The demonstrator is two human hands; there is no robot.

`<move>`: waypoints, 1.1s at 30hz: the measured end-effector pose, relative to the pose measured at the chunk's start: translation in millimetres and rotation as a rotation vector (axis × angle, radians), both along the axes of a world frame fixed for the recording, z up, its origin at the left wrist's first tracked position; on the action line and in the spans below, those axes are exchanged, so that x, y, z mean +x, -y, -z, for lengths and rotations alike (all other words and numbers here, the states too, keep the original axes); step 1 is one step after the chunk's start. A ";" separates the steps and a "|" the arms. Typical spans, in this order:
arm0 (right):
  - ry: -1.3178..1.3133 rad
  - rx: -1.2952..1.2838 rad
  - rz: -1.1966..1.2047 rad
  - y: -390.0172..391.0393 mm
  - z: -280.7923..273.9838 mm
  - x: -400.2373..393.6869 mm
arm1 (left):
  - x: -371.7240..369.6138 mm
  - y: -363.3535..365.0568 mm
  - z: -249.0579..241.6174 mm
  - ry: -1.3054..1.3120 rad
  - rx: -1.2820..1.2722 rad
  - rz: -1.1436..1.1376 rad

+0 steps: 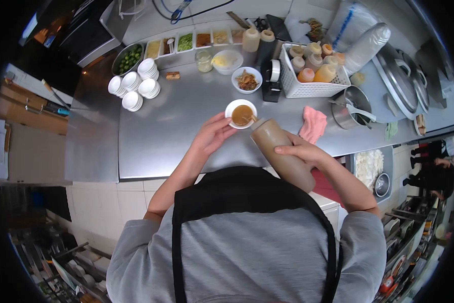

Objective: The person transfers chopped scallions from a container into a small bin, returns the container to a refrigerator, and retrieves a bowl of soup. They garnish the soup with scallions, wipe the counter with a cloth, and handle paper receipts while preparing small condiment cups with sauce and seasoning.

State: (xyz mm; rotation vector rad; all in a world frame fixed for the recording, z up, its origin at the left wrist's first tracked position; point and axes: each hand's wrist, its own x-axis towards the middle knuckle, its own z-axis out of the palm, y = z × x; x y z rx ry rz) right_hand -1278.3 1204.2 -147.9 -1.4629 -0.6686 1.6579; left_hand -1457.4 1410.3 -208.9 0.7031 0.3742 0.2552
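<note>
My left hand is closed on the rim of a small white bowl, keeping it above the steel counter. Brown sauce covers the bottom of this bowl. A large squeeze bottle of brown sauce is gripped in my right hand, tilted so that its nozzle points at the bowl's right edge. Behind them stands another white bowl with a browned, shredded food in it. A pink cloth lies to the right of the bottle.
Stacks of small white cups stand at left on the steel counter. Topping trays line the back. A white basket holds several squeeze bottles. Right of it are a steel pot and large lids.
</note>
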 end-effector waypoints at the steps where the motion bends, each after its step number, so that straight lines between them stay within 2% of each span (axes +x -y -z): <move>1: 0.114 0.074 0.021 0.3 6.6 5.7 | -0.5 -3.1 -1.5 -0.006 -0.028 -0.029; 2: 0.227 0.146 0.039 1.0 9.0 11.0 | -1.8 -7.5 -2.8 -0.015 -0.057 -0.060; 3: 0.234 0.147 0.049 2.0 2.5 16.9 | -3.7 -12.9 -5.6 -0.010 -0.055 -0.050; 5: 0.544 0.342 0.189 3.0 -20.2 34.3 | -11.6 -27.9 -11.7 -0.004 -0.034 -0.186; 9: 1.044 0.551 0.492 9.4 -53.0 98.7 | -47.9 -80.1 -3.2 -0.010 0.023 -0.388; 10: 1.085 0.516 0.578 10.5 -61.3 113.9 | -60.8 -94.7 0.7 -0.015 0.025 -0.397; 11: 1.122 0.484 0.658 10.3 -67.7 128.3 | -75.8 -110.1 7.8 -0.057 0.052 -0.501; 13: 1.402 0.553 0.788 1.2 -70.7 153.6 | -105.5 -132.9 20.4 -0.107 0.081 -0.649; 15: 1.668 0.663 0.858 -7.9 -46.4 196.9 | -138.5 -153.4 29.7 -0.197 0.100 -0.782; 17: 1.457 0.778 1.022 -24.0 -24.9 217.0 | -171.5 -171.3 39.8 -0.180 0.096 -0.868; 19: 1.418 0.756 1.067 -31.7 -6.8 229.0 | -204.3 -193.5 53.7 -0.252 0.054 -1.058; 22: 1.400 0.758 1.125 -37.9 30.0 248.3 | -257.8 -229.0 84.8 -0.324 0.051 -1.184; 25: 1.348 0.676 1.138 -40.8 59.8 267.4 | -307.7 -265.3 121.3 -0.410 0.007 -1.317; 27: 1.303 0.388 1.205 -32.4 73.8 276.2 | -327.6 -280.1 135.4 -0.463 0.005 -1.383; 28: 1.311 0.353 1.217 -31.2 79.1 281.9 | -331.7 -284.1 139.8 -0.481 0.039 -1.402; 29: 1.488 0.287 1.203 -29.3 82.7 288.3 | -332.1 -287.9 140.8 -0.524 0.014 -1.436; 32: 1.399 0.433 1.279 -30.4 79.7 300.5 | -329.5 -304.1 148.2 -0.644 -0.052 -1.555; 33: 1.374 0.491 1.313 -30.9 74.2 304.6 | -329.7 -312.7 153.6 -0.649 -0.039 -1.528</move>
